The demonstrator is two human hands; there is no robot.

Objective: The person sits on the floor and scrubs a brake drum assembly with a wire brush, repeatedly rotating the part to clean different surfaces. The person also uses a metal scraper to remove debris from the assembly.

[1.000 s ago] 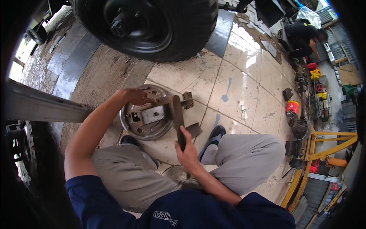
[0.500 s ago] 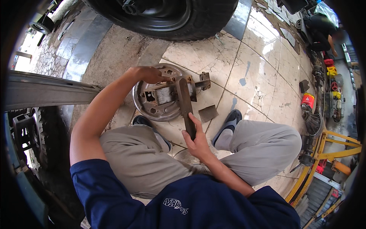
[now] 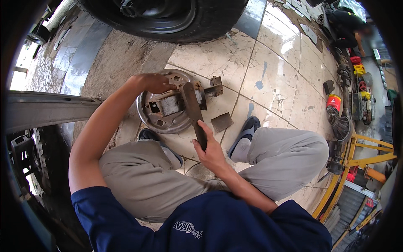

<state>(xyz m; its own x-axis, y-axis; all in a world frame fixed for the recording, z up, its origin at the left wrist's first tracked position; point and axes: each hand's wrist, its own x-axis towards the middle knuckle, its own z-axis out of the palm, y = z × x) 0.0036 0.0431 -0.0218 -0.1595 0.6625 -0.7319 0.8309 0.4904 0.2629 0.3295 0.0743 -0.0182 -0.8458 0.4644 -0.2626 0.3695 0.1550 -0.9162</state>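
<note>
So the round metal disc is on the tiled floor, with a big tire past it. Right hand has a good grip on a dark bar, its far end over the disc. Left hand is at the disc's far-left side, can't tell if it's gripping. Dark square piece lies just right of the disc.
</note>
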